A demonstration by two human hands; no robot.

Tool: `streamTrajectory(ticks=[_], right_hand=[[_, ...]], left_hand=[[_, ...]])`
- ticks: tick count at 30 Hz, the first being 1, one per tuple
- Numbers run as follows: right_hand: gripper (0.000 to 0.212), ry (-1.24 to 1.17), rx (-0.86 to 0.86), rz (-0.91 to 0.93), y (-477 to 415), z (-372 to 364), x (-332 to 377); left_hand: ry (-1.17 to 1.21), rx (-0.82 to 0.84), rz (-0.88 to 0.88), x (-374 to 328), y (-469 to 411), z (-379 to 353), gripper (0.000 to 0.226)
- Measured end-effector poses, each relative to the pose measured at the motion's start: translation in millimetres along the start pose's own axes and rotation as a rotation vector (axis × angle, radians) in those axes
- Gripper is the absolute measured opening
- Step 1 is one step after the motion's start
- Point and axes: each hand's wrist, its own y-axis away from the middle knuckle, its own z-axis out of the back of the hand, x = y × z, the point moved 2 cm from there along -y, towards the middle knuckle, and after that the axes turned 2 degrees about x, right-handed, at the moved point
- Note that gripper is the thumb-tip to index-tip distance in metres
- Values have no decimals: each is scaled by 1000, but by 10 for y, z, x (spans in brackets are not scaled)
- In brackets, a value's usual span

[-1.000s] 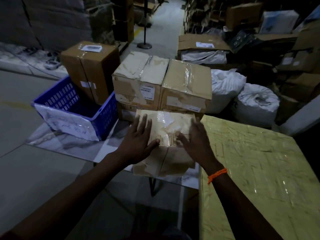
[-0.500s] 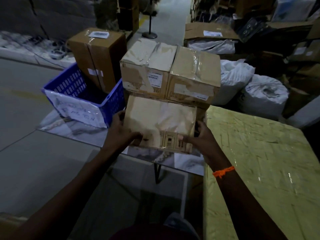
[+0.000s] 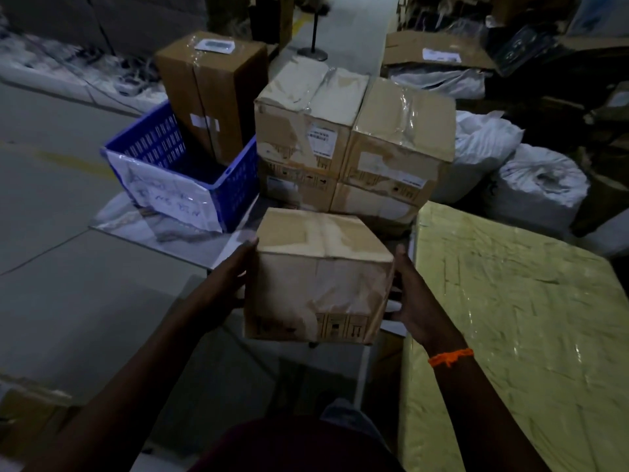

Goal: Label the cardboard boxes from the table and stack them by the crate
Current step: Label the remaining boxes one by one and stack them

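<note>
Cardboard box [image 3: 320, 277] held in the air: my left hand [image 3: 235, 284] grips its left face, my right hand [image 3: 413, 301] its right, just off the left edge of the desk [image 3: 510, 318], near the crate [image 3: 231, 185].

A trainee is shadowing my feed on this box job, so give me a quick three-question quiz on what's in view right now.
1. True or false: the held box rests on the yellow table.
2. What is fixed to the front of the blue crate? A. a handwritten paper sign B. a tape roll C. a scanner
3. How many boxes show in the stack beside the crate?
Key: 1. False; the left hand and right hand hold it up by its sides, beside that table. 2. A. 3. Four, two on two.
</note>
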Motion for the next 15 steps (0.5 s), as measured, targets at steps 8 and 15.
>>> streamTrajectory(ticks=[8,15], right_hand=[[22,178,12,111,-94,-71,-386],[20,285,-14,56,-300,-8,-662]], left_hand=[[-206,-29,152,439,-99,-114,36],[-323,-96,155,633,-285,-200,28]])
